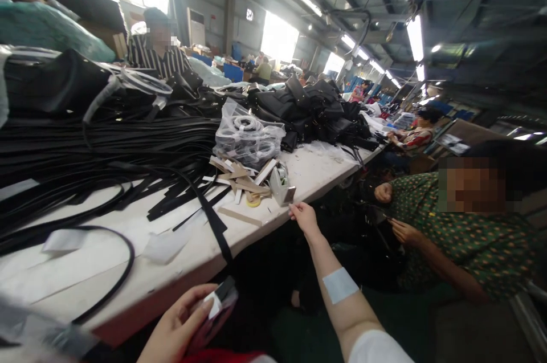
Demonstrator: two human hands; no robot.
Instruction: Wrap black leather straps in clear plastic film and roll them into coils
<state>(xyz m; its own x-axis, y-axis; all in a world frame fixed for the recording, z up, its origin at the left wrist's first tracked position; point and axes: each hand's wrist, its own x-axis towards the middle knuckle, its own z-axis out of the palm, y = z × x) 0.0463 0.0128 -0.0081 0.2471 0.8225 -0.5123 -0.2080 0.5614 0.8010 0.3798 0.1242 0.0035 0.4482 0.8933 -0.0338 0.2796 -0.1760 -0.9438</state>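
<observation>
My left hand (182, 320), low in front of the table, is closed around a dark strip-like piece (226, 289) with a white patch (213, 304) under the thumb. The lower part of that piece is blurred. My right hand (304, 217) reaches out to the table edge, its thumb and fingertips pinched at the front end of a pale tape dispenser (280, 185). Whatever lies between those fingertips is too small to make out. Beside the dispenser lie a yellow tape roll (253, 201) and several cardboard strips (243, 180). A black strap (211, 217) hangs over the edge between my hands.
Long black straps (106, 141) cover the table's left side. A clear plastic bag (248, 132) with white coils stands behind the dispenser, before a heap of black bags (307, 106). At right, a co-worker in a green patterned shirt (457, 237) handles dark material. Another co-worker (156, 52) sits across.
</observation>
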